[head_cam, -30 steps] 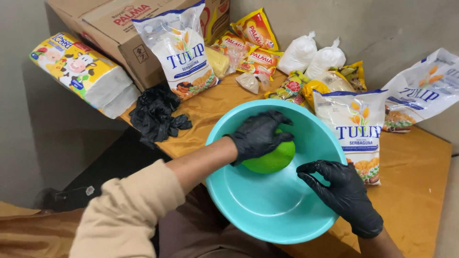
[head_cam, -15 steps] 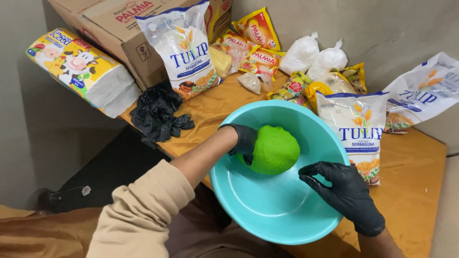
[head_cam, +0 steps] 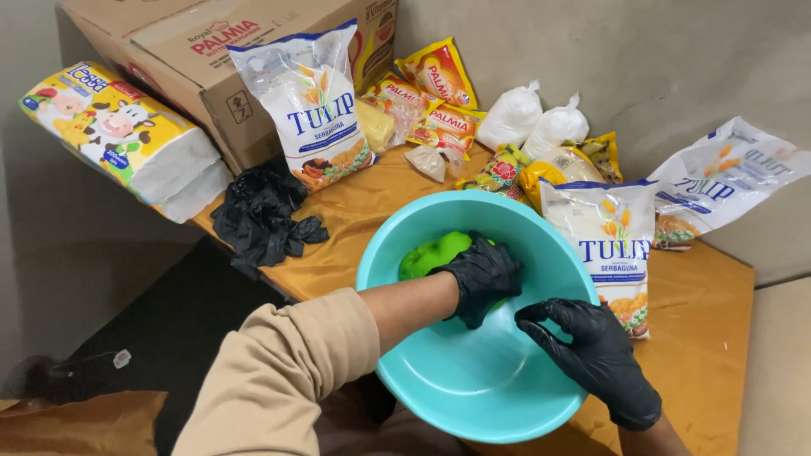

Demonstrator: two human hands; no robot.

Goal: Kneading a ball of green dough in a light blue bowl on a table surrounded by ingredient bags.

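A teal plastic bowl [head_cam: 439, 380] rests on the orange-covered table, tilted toward me. Inside it lies a lump of bright green dough [head_cam: 431, 253]. My left hand [head_cam: 481, 277], in a black glove, presses down on the dough and covers its right part. My right hand [head_cam: 591, 350], also gloved in black, grips the bowl's right rim with fingers curled over the edge.
Two white flour bags stand nearby, one [head_cam: 317, 105] behind the bowl and one [head_cam: 612, 245] at its right. A heap of black gloves [head_cam: 262, 215], a cardboard box [head_cam: 211, 51], yellow packets [head_cam: 435, 76], tied white bags [head_cam: 532, 122] and a milk-powder pack [head_cam: 127, 139] crowd the table's back.
My left hand rolled the dough from the bowl's centre toward the far wall and now lies over its right side. The right hand stayed on the rim.
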